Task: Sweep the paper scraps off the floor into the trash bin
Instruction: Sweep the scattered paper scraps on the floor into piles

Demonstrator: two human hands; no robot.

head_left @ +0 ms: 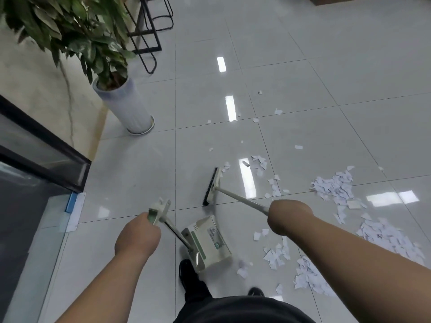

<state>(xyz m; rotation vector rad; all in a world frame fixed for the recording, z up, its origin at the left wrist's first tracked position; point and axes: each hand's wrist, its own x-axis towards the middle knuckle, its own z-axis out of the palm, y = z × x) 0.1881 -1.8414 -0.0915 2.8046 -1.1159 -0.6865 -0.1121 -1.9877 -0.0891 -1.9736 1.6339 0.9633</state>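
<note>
Your left hand (137, 236) gripped the dustpan (207, 241) handle and your right hand (289, 216) the broom (212, 186) shaft, hands well apart. Paper scraps (333, 187) lay mostly right of the dustpan. Best practice here: pan lip flat on the floor, short strokes toward it.

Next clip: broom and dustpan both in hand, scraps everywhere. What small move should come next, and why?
Probably swing the broom right, past the nearest paper scraps, then pull them toward the dustpan. The right hand grips the broom, whose head rests left of most scraps; the left hand holds the dustpan low nearby.
</note>
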